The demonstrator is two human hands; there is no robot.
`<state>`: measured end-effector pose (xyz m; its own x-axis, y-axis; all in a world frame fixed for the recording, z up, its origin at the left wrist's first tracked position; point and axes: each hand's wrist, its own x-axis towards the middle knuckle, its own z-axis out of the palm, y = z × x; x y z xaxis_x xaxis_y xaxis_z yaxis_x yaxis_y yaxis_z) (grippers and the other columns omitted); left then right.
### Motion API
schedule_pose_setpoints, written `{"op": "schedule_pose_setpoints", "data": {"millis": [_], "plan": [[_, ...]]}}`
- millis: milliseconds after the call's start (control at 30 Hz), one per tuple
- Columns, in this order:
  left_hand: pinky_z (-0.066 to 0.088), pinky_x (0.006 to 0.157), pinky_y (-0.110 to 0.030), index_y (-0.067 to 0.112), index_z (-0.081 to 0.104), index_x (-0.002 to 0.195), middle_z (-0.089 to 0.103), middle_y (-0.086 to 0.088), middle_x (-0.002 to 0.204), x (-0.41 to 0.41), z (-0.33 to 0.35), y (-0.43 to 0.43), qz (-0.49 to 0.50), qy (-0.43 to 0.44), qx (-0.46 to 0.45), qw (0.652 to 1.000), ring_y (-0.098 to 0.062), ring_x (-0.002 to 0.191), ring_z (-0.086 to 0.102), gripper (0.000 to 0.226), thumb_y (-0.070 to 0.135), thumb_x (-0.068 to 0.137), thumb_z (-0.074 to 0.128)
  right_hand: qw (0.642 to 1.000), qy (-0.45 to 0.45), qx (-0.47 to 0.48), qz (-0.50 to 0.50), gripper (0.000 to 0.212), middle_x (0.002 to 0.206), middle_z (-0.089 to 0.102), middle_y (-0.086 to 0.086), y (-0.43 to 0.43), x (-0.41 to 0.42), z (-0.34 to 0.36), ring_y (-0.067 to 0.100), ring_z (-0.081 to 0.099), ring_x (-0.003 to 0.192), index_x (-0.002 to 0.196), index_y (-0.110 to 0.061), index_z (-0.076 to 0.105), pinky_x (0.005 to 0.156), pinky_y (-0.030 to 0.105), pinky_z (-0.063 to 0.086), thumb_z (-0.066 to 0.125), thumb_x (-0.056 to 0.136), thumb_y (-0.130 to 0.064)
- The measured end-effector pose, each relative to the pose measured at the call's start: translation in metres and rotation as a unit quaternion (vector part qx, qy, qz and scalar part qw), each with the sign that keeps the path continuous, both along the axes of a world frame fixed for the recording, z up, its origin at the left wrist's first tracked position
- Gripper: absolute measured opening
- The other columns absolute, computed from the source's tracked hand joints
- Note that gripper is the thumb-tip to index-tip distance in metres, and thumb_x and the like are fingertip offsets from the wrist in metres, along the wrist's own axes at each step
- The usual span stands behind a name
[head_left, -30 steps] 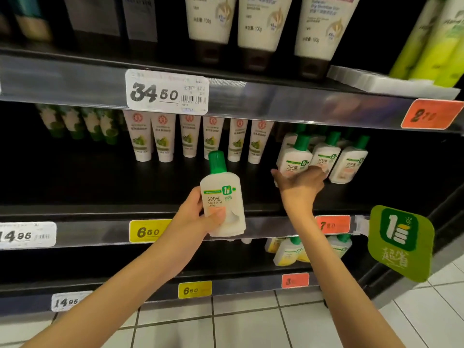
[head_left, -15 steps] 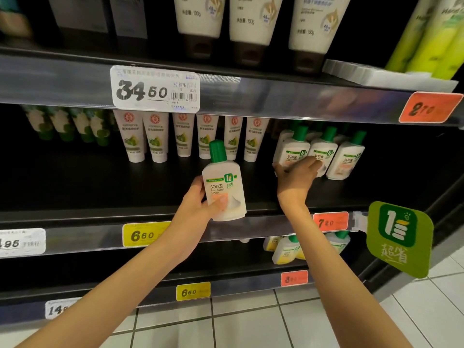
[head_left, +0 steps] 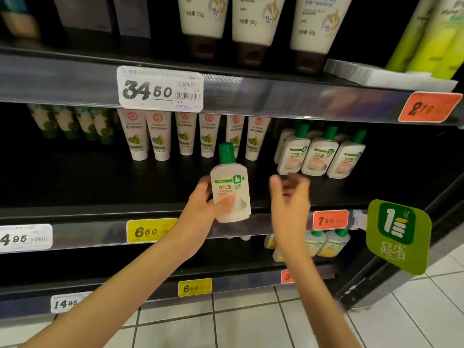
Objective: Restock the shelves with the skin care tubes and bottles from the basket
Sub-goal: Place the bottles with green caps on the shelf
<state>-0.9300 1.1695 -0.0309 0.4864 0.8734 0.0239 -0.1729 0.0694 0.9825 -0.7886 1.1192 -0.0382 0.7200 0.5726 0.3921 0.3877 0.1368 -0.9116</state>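
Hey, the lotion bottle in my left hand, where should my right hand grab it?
Probably the bare upper body of the SOD lotion bottle, just under its green cap, coming from the right. It stands upright, and the left hand covers its lower left side.

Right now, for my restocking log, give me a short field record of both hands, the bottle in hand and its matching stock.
left hand: grips the held bottle low on its body
held bottle: white, green cap, upright, in front of the middle shelf edge
right hand: blurred, holds nothing, right of the held bottle
matching bottles: row on the middle shelf, right end, above the 7.80 tag
white tubes: standing row, left of the matching bottles
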Motion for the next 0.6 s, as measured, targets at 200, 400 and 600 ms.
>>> {"op": "schedule_pose_setpoints", "data": {"millis": [200, 400, 600], "plan": [[0.054, 0.066, -0.015, 0.035, 0.045, 0.101, 0.060, 0.011, 0.102, 0.035, 0.023, -0.015, -0.024, 0.050, 0.107, 0.993, 0.002, 0.091, 0.060, 0.047, 0.008, 0.074, 0.073, 0.981, -0.162, -0.104, 0.034, 0.080, 0.134, 0.038, -0.008, -0.050, -0.031, -0.013, -0.003, 0.033, 0.123, 0.142, -0.018, 0.029, 0.090, -0.003, 0.029, 0.074, 0.076, -0.020], [0.055, 0.081, -0.029, 0.025, 0.047, 0.104, 0.060, 0.003, 0.106, 0.076, 0.031, -0.030, -0.053, 0.035, 0.145, 0.987, -0.007, 0.094, 0.062, 0.044, 0.006, 0.074, 0.073, 0.980, -0.166, -0.093, -0.052, 0.069, 0.126, 0.048, 0.004, -0.049, 0.002, 0.006, 0.014, 0.043, 0.119, 0.137, -0.010, 0.038, 0.097, 0.026, 0.041, 0.072, 0.077, -0.016], [0.050, 0.072, -0.007, 0.020, 0.052, 0.101, 0.061, 0.009, 0.097, 0.087, 0.028, -0.025, -0.094, 0.034, 0.133, 0.986, 0.005, 0.086, 0.060, 0.027, 0.003, 0.083, 0.063, 0.986, -0.135, -0.082, -0.049, 0.052, 0.112, 0.054, 0.016, -0.037, 0.041, 0.010, 0.025, 0.054, 0.104, 0.118, 0.000, 0.049, 0.086, 0.036, 0.049, 0.071, 0.074, -0.017]]}}
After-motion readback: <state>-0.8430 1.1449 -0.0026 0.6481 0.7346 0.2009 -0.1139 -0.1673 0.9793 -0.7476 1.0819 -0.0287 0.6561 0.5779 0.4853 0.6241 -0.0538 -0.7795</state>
